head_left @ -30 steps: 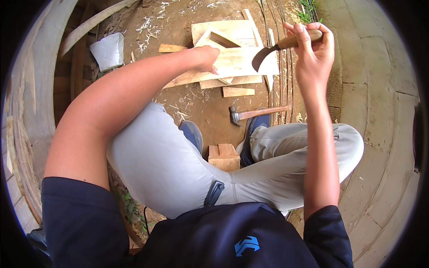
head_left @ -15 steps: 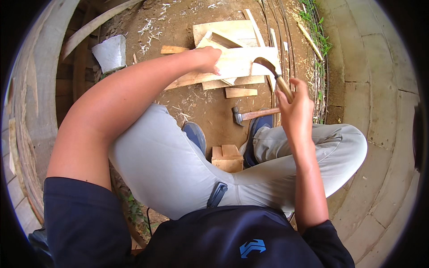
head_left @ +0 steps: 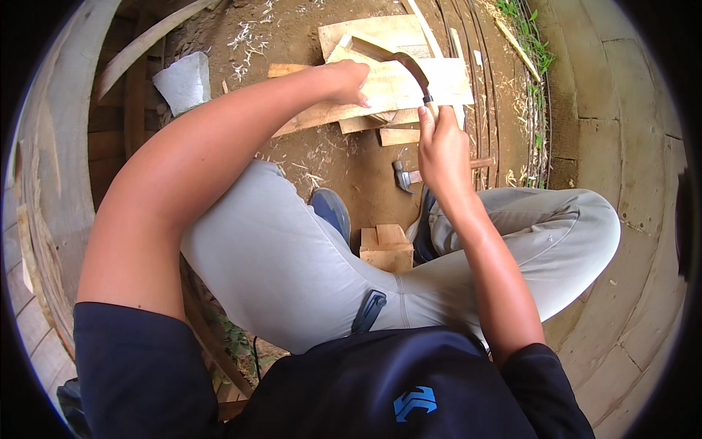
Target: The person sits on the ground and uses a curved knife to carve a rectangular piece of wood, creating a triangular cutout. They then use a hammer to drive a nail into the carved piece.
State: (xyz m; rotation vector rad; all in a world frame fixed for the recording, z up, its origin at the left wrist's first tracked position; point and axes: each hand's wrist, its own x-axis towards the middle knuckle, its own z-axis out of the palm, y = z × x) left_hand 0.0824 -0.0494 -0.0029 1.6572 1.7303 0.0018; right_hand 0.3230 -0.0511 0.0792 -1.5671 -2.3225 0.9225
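My left hand (head_left: 347, 82) is closed on a pale wooden board (head_left: 431, 82), which lies tilted over other wood pieces on the dirt. Its thumb rests on the board's near face. In my right hand (head_left: 442, 146) is the wooden handle of a sickle (head_left: 413, 72); the dark curved blade reaches over the board and points left. Whether the edge touches the wood I cannot tell. Below my right hand, a claw hammer (head_left: 404, 176) lies partly hidden, its handle passing behind my wrist.
Under the board are a wider plank (head_left: 340, 36) and several offcuts. A small wooden block (head_left: 387, 252) stands between my feet. A whitish stone (head_left: 183, 82) sits at far left. Thin dark rods (head_left: 488, 95) run along the right, beside a paved strip (head_left: 592, 146). Wood shavings litter the dirt.
My right hand has moved left and away from me with the sickle, bringing its blade farther left across the board. My left hand keeps its hold; the whole view has shifted slightly.
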